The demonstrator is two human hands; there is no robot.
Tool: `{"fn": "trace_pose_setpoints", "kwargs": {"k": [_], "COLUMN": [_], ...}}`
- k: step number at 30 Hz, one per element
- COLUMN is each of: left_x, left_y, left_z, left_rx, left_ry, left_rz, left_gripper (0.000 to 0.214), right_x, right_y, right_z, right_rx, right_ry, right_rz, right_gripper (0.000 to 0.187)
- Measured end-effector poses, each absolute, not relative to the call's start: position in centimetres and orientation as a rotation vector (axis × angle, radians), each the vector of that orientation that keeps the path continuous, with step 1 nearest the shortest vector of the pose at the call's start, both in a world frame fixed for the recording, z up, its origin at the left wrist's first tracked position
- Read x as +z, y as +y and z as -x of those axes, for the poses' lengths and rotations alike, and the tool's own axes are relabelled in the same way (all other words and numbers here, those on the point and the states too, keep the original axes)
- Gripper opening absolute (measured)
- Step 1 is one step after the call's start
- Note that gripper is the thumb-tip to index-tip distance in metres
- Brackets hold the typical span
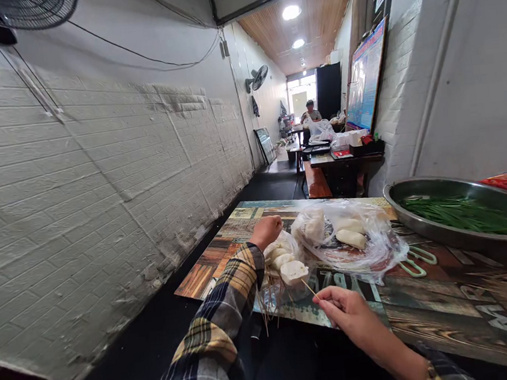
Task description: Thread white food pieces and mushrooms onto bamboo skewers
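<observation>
Plaid sleeve (210, 339) meets a curled left hand (267, 230), contents unclear, while the right hand (344, 310) pinches a stick (309, 288) slanting forward-left into a white slice (293, 272).

The multicoloured wood-patterned counter (430, 319) is carrying crumpled clear plastic bags (389, 251) with rounded white pieces (351, 237). Pale green looped handles (412, 269) are lying beside them; a round metal basin (413, 225) of green stalks (460, 216) is standing farther right.
</observation>
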State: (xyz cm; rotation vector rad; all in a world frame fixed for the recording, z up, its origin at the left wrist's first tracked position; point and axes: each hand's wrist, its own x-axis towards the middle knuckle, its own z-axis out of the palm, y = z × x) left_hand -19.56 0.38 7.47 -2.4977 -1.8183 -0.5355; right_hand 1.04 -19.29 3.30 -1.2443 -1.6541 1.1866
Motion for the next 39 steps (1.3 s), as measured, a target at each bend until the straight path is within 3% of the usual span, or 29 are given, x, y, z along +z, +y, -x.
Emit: {"fn": "trace_pose_setpoints", "kwargs": {"k": [4, 11, 16, 24, 39], "left_x": [7.9, 8.1, 7.6, 6.8, 7.9], "left_y": [1.0, 1.1, 0.8, 1.1, 1.4], "left_z": [20.8, 22.3, 20.5, 18.8, 19.2], "left_rx": [-0.512, -0.279, -0.183, -0.164, -0.353], "left_ry": [-1.802, -1.778, -1.746, -1.718, -1.762], "left_rz": [2.568, 2.656, 2.622, 2.570, 2.549], "left_gripper": [0.023, 0.046, 0.050, 0.021, 0.026], "right_x": [3.1, 1.3, 1.0, 1.6, 2.2], "right_y": [-18.5, -17.4, -17.8, -18.6, -17.0], "right_z": [0.7, 1.2, 1.0, 0.6, 5.2], "right_rx": [1.372, 1.407, 1.436, 1.428, 1.579], "right_ry": [-1.463, -1.237, -1.180, -1.157, -0.886], "right_rz": [1.172, 1.189, 1.236, 1.281, 0.976], "right_gripper": [0.037, 0.042, 0.046, 0.046, 0.047]}}
